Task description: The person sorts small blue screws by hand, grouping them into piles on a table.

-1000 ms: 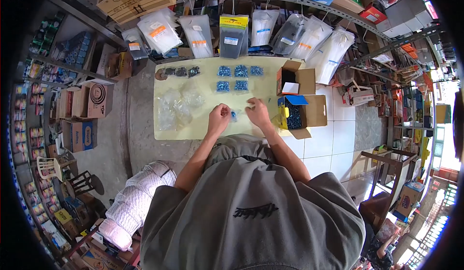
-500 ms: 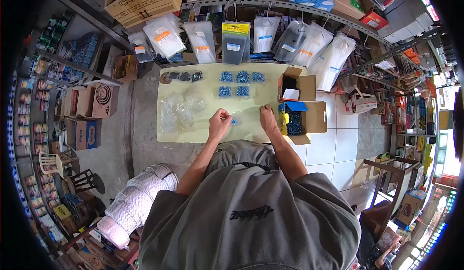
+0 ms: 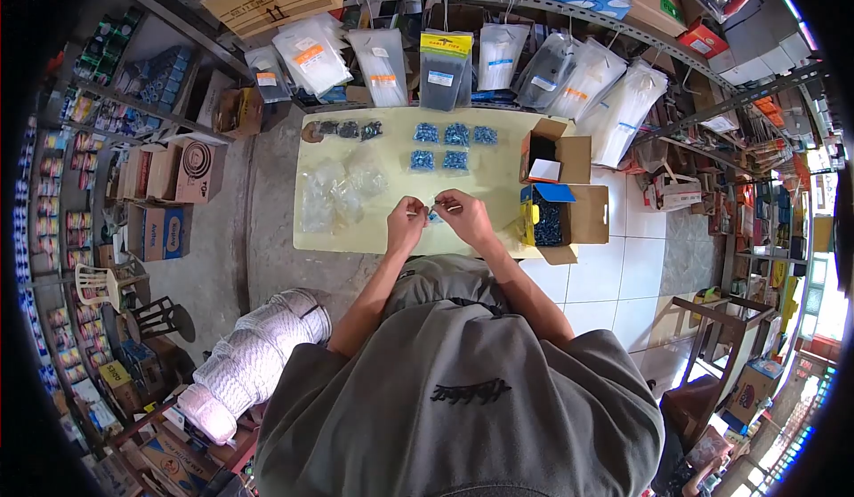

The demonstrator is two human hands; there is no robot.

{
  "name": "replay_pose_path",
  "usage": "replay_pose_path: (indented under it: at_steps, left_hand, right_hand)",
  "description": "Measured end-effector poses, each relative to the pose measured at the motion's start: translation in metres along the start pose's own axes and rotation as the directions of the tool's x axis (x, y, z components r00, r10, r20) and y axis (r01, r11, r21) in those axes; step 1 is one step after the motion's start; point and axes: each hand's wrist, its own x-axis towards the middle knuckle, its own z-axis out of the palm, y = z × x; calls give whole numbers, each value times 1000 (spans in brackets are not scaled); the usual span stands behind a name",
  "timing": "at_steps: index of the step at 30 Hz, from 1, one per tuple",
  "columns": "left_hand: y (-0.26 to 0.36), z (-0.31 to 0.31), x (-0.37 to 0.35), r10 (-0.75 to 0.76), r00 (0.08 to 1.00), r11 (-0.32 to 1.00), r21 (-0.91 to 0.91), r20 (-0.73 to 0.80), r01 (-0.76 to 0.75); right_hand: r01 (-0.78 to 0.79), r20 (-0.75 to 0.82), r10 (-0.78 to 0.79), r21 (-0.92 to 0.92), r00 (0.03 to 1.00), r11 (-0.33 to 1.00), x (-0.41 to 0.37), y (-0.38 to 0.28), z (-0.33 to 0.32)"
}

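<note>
Over the front of the pale yellow table, my left hand (image 3: 406,222) pinches a small clear plastic bag (image 3: 433,217) with a few blue pieces in it. My right hand (image 3: 465,216) is at the bag's mouth, fingers pressed together; what they hold, if anything, is too small to name. Filled bags of blue pieces (image 3: 455,134) lie in two rows at the back. Loose clear bags (image 3: 331,193) are heaped on the left. To the right stands an open box of small blue pieces (image 3: 549,223).
Behind that box is another open carton (image 3: 544,152) with dark contents and a white card. Small bags of dark pieces (image 3: 349,130) lie at the table's back left corner. Packs of cable ties (image 3: 446,70) hang beyond the table (image 3: 498,204). A large rope bundle (image 3: 258,359) stands at left.
My right hand has moved left from beside the blue-piece box to the small bag in my left hand. The view has shifted slightly.
</note>
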Motion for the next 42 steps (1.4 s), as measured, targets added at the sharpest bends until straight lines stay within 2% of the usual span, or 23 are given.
replay_pose_path:
  at_steps: [2,4,8,10,12,14,15,17,18,21,22,25,26,27,28,30,32,34,35,37,42]
  left_hand:
    - [-1,0,-1,-2,1000,1000,-3,-3,2]
    - [-2,-2,-2,-3,1000,1000,-6,-8,3]
    - [-7,-5,-2,26,1000,1000,-1,-6,-26]
    - [-11,-4,-1,33,999,999,-16,14,-33]
    - [-14,-7,0,24,999,999,30,27,-25]
    - [-11,-8,-3,23,999,1000,11,46,-24]
    - [-11,-9,-3,13,999,1000,7,41,-13]
    - [-9,-10,-3,-8,999,1000,3,48,8]
    - [-11,-11,-2,-10,998,1000,7,59,10]
    - [-14,-11,-3,-10,994,997,-75,105,18]
    - [-10,-11,-4,-21,994,996,-83,104,30]
    - [-8,-9,-4,-35,993,995,-88,114,45]
    - [-9,-9,-4,-39,993,995,-89,109,49]
    - [-10,-9,-5,-43,993,995,-84,114,53]
    - [-11,-9,-4,-40,993,995,-81,113,50]
    - [-12,-11,-2,-40,994,996,-74,104,48]
    - [-14,-12,-5,-40,994,990,-129,104,53]
    - [-14,-12,-7,-52,994,989,-134,97,64]
    - [-14,-12,-8,-61,994,987,-141,89,73]
    - [-15,-13,-9,-59,995,986,-149,79,70]
    - [-13,-13,-8,-52,997,981,-182,61,62]
  right_hand:
    - [-8,24,9,-46,1000,999,0,-3,-1]
    - [94,-14,-98,-164,995,982,1,-2,0]
    - [117,6,-119,-253,993,960,0,-1,1]
    - [293,-11,-314,-327,949,898,-1,-4,4]
    - [281,-54,-311,-307,949,910,-9,-14,-7]
    - [112,-98,-134,-206,986,972,-16,-29,-24]
    - [81,-149,-105,-163,983,983,-21,-26,-35]
    - [-47,-282,-29,-258,959,965,-35,-15,-64]
    - [-62,-339,-36,-275,940,959,-42,-6,-81]
    - [-311,-495,81,-403,865,861,-67,17,-127]
    - [-288,-436,-12,-615,900,734,-73,47,-143]
    - [-329,-404,44,-671,914,664,-82,75,-153]
    - [-333,-338,113,-713,934,617,-82,83,-153]
    - [-327,-270,185,-753,945,571,-80,81,-151]
    - [-329,-270,189,-750,944,574,-77,78,-151]
    - [-320,-206,271,-807,940,497,-66,72,-152]
    - [-288,-160,290,-828,943,481,-59,81,-152]
    - [-232,-139,263,-901,955,366,-55,83,-150]
    - [-228,-134,263,-902,955,367,-54,83,-150]
    - [-104,-57,141,-931,988,350,-57,84,-154]
    - [-123,-58,198,-933,979,337,-47,117,-163]
